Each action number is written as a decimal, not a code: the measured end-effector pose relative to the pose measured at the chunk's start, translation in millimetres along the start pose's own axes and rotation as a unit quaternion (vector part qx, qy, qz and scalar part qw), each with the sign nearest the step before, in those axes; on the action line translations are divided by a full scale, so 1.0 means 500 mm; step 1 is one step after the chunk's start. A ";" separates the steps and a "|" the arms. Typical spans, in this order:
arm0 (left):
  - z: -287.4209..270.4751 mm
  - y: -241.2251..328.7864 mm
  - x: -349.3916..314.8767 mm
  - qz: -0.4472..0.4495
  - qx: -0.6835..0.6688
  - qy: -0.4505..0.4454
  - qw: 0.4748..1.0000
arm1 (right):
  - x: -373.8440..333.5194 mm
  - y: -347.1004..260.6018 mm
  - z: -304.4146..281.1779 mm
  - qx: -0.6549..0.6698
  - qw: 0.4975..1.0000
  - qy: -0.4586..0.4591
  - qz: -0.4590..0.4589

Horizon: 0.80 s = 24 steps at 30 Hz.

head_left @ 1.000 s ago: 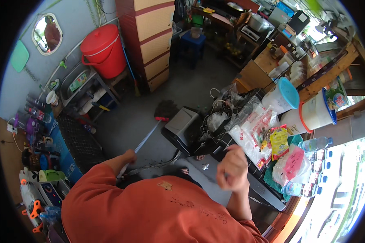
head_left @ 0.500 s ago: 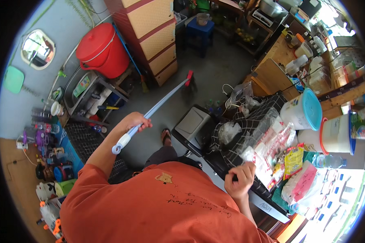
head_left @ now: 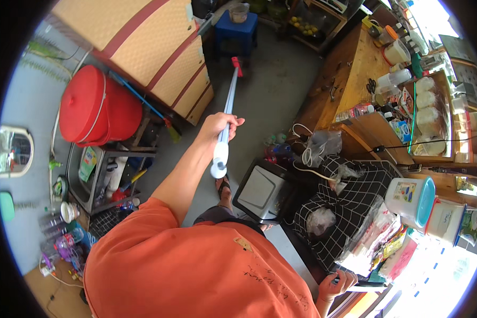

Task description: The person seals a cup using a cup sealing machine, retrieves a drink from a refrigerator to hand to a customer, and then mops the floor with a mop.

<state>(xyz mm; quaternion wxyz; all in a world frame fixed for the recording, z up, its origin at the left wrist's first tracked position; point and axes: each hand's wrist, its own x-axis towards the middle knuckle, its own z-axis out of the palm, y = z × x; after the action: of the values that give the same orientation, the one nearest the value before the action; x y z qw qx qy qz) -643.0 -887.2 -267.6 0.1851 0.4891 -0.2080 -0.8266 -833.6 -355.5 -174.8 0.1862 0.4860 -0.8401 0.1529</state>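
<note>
Broom handle (head_left: 227, 114) is what I've got in my left hand (head_left: 217, 126), fingers wrapped tight around the pale blue pole near its top end, just above the fat white cap (head_left: 219, 159). It stretches away from me out over the grey concrete floor (head_left: 281, 85), and the red bit at the far end (head_left: 237, 66) sits close to the blue stool (head_left: 236, 26). Looks like a light hollow tube to me, stiff enough but probably a bit whippy with all that length hanging out. Smooth finish, so I'd guess it slides if you hold it loose. Gripping this high gives reach, less control. My right hand (head_left: 336, 281) is down by the edge of the counter (head_left: 302, 254), fingers curled on the rim.
</note>
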 end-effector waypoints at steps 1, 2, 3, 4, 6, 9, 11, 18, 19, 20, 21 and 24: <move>0.009 0.013 0.030 0.020 -0.015 0.003 1.000 | 0.000 -0.004 0.000 -0.014 1.000 -0.002 0.007; 0.010 0.027 0.061 0.042 -0.031 0.008 0.999 | 0.002 -0.008 0.000 -0.027 1.000 -0.004 0.012; 0.002 0.038 0.107 0.038 -0.029 0.003 0.999 | 0.003 -0.011 0.000 -0.032 0.999 -0.004 0.015; -0.014 0.041 0.171 0.060 -0.030 -0.001 0.998 | 0.004 -0.013 0.001 -0.043 0.999 -0.011 0.018; -0.020 0.061 0.248 0.096 -0.065 0.033 0.993 | 0.002 -0.014 0.003 -0.052 0.998 -0.028 0.030; -0.026 0.060 0.397 0.111 -0.065 0.079 0.989 | 0.003 -0.023 0.001 -0.074 0.995 -0.053 0.044; -0.069 0.060 0.503 0.118 -0.072 0.099 0.986 | 0.006 -0.022 0.002 -0.077 0.994 -0.066 0.039; -0.156 0.110 0.681 0.036 -0.112 0.159 0.980 | 0.069 -0.078 0.017 -0.144 0.983 -0.080 0.082; -0.165 0.111 0.677 0.027 -0.131 0.189 0.973 | 0.065 -0.069 0.019 -0.138 0.983 -0.087 0.080; -0.157 0.092 0.697 0.032 -0.100 0.160 0.982 | 0.056 -0.063 0.011 -0.099 0.986 -0.109 0.083; -0.149 0.071 0.716 0.029 -0.097 0.157 0.982 | 0.046 -0.060 0.005 -0.061 0.986 -0.130 0.085; -0.157 0.015 0.761 0.032 0.041 0.197 0.979 | 0.053 -0.047 0.019 -0.062 0.985 -0.123 0.102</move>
<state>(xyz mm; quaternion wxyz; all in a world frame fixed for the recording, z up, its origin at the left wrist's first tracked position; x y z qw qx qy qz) -744.9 -1100.4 -576.1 0.2286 0.6427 -0.2172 -0.6982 -826.6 -391.2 -169.2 0.0944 0.4004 -0.9096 0.0580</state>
